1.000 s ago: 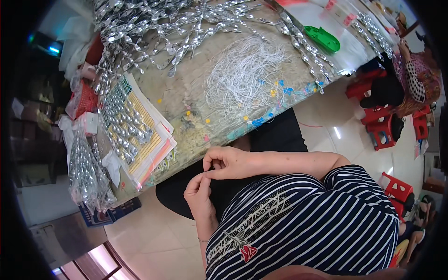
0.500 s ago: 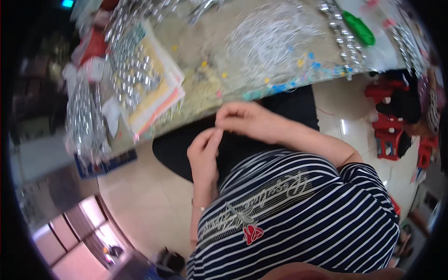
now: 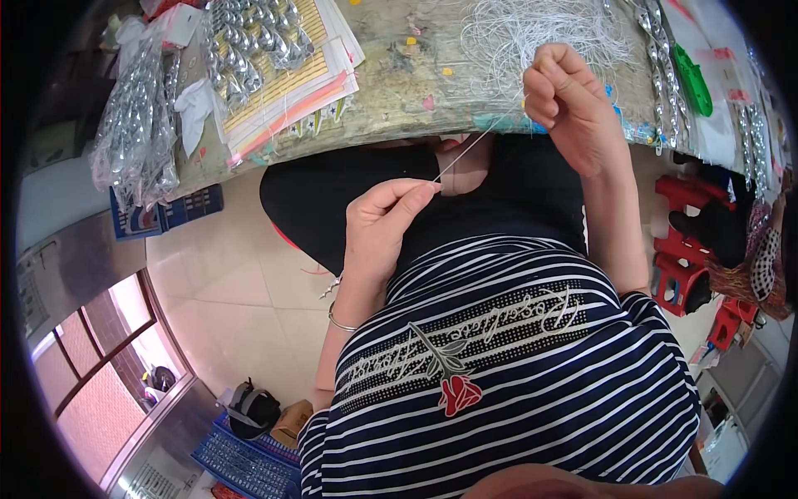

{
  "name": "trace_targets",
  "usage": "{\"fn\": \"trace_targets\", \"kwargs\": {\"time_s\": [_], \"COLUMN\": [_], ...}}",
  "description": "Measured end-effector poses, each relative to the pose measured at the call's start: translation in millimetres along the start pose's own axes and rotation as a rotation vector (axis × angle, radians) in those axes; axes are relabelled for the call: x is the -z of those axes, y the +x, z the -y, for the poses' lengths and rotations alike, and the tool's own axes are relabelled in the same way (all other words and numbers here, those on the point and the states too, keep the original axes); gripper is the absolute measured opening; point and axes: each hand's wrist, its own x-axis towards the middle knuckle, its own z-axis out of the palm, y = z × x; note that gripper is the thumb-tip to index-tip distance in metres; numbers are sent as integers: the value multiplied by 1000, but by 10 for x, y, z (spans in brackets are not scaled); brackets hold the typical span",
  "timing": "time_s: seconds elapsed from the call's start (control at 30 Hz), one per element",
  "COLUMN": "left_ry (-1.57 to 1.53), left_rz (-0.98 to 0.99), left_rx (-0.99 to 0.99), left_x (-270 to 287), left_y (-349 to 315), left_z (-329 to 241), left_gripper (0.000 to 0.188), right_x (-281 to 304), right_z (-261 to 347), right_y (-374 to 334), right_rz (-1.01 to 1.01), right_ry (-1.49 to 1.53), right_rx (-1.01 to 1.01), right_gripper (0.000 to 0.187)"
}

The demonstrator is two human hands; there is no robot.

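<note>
A thin white string (image 3: 475, 146) is stretched slantwise between my two hands, above my black-clad lap. Its lower end is pinched between thumb and finger of my left hand (image 3: 384, 223), in front of the table edge. My right hand (image 3: 578, 112) is raised over the table's front edge, fingers curled closed around the upper end. Just beyond that hand lies a loose tangle of white strings (image 3: 503, 41) on the worn table (image 3: 391, 104).
Silver drop-shaped pieces (image 3: 258, 33) rest on stacked papers (image 3: 287, 98) at the left. Beside them is a clear bag of silver strands (image 3: 137, 125). Rightward are more silver strands (image 3: 657, 66) and a green tool-like object (image 3: 693, 81). Red stools (image 3: 677, 283) stand right; a blue crate (image 3: 187, 208) sits left.
My hands were together near the table edge. My right hand has moved up and right, drawing the string out straight, while my left hand stays low. The whole view has shifted.
</note>
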Motion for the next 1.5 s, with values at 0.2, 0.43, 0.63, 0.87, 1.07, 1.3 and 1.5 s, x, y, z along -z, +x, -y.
{"fn": "trace_targets", "kwargs": {"time_s": [0.2,0.43,0.63,0.87,1.07,1.3,1.5], "left_ry": [-52,2,198,589,741,721,483], "left_rz": [158,182,126,105,190,-408,-430], "left_rx": [47,179,126,-231,-494,-837,-616], "left_x": [74,243,548,339,139,136,283], "left_y": [34,-76,-95,-8,123,80,76], "left_z": [69,245,317,84,-82,-163,147], "left_gripper": [15,20,19,12,12,25,18], "right_x": [-280,-288,-262,-377,-220,135,897], "right_z": [-340,-361,-249,-410,-539,188,813], "right_y": [-94,11,32,-178,-358,-475,-595], "right_rz": [57,50,-12,449,507,42,-613], "right_ry": [-97,-71,-177,-1032,-1110,-815,-725], "right_rx": [-227,-238,-201,1,109,-140,186], "right_gripper": [11,11,13,25,19,24,26]}}
